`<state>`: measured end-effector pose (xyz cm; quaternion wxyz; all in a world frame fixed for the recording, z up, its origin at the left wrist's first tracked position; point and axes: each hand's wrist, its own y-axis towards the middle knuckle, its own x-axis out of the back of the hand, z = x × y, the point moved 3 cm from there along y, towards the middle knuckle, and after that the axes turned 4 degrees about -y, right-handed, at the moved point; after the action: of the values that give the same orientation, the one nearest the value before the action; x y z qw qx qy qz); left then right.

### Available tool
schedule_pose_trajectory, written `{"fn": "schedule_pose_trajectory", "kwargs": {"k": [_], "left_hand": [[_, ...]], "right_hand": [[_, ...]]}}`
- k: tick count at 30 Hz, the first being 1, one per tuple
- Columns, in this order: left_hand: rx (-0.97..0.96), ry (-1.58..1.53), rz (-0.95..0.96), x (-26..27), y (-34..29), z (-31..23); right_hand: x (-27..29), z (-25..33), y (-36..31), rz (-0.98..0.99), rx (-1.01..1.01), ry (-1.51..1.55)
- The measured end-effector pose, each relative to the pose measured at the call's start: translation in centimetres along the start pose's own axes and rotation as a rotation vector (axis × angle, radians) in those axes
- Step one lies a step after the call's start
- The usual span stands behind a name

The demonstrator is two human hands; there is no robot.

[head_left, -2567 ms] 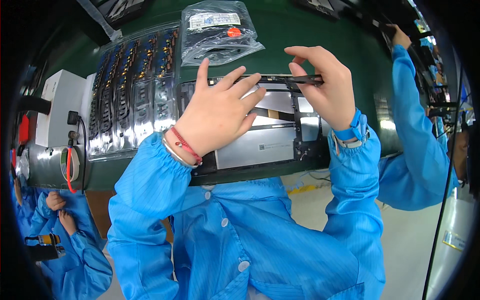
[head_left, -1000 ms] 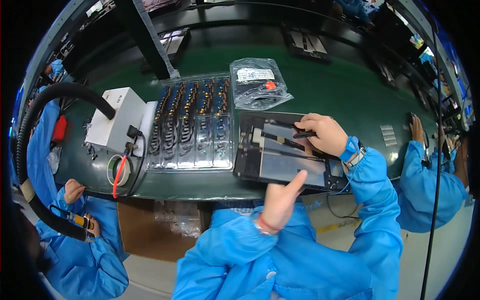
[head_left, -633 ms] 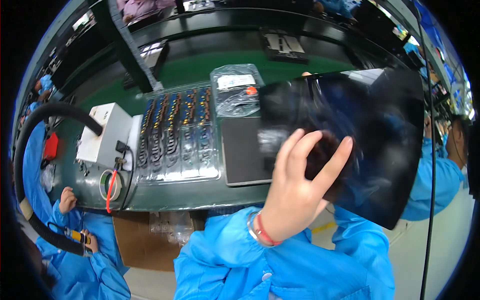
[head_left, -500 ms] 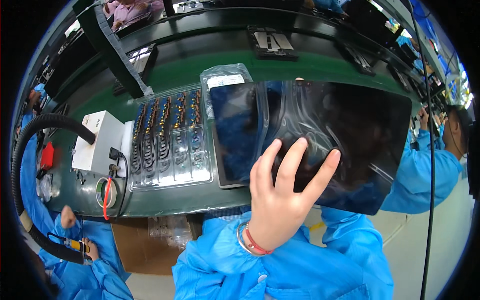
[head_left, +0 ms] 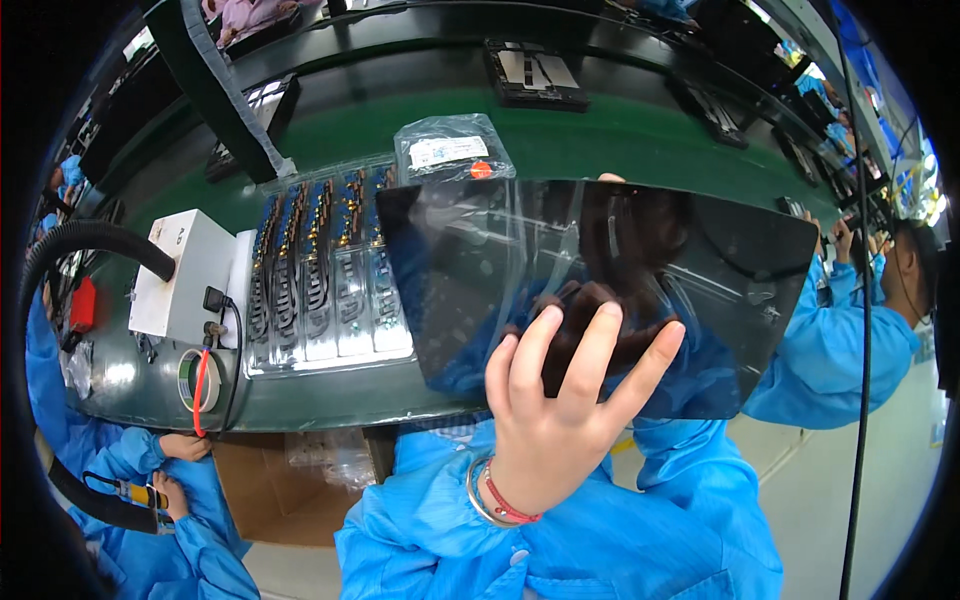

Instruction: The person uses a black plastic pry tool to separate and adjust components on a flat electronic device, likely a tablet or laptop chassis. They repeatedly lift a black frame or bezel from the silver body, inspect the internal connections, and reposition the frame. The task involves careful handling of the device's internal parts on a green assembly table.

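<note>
A large, dark glossy screen panel (head_left: 720,290) is held up and tilted in front of me, with creased clear film and reflections on its face. My left hand (head_left: 565,410) lies over its lower edge, fingers spread on the glass and thumb out of sight. It wears a red cord and a metal bangle. Of my right hand (head_left: 611,178), only a fingertip shows at the panel's top edge; the rest is hidden behind it. The panel's left end overlaps a clear plastic tray (head_left: 335,355) of small parts with orange and blue pieces.
Behind the panel lies a clear bag (head_left: 455,150) with a white label. At left stand a white box (head_left: 185,280) with a black hose, and a tape roll (head_left: 190,380). Below is a cardboard box (head_left: 275,490). Opened devices (head_left: 535,75) lie farther back. Co-workers sit on both sides.
The panel has shifted left and its tilt has changed, now covering more of the tray's right side. My left hand has dropped slightly with it. At left, a co-worker's hand has moved toward the cardboard box.
</note>
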<state>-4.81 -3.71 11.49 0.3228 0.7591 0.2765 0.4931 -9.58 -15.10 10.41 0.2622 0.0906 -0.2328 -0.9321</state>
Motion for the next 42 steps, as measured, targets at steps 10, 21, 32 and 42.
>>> {"fn": "schedule_pose_trajectory", "kwargs": {"k": [10,21,32,42], "left_hand": [[0.593,-1.15,0.29,-4.1,1.5,3.0],[1.416,-2.048,-0.064,-10.2,-6.3,3.2],[0.415,-0.244,0.38,2.8,-6.9,10.2],[0.572,-0.237,0.311,1.6,-8.4,11.0]], "right_hand": [[5.2,0.4,7.6,0.395,0.216,-0.836],[3.7,-7.0,5.0,0.748,-0.18,-1.11],[5.6,-5.7,4.0,0.696,0.094,-1.347],[13.1,-4.7,-7.9,0.102,-0.543,-0.881]]}}
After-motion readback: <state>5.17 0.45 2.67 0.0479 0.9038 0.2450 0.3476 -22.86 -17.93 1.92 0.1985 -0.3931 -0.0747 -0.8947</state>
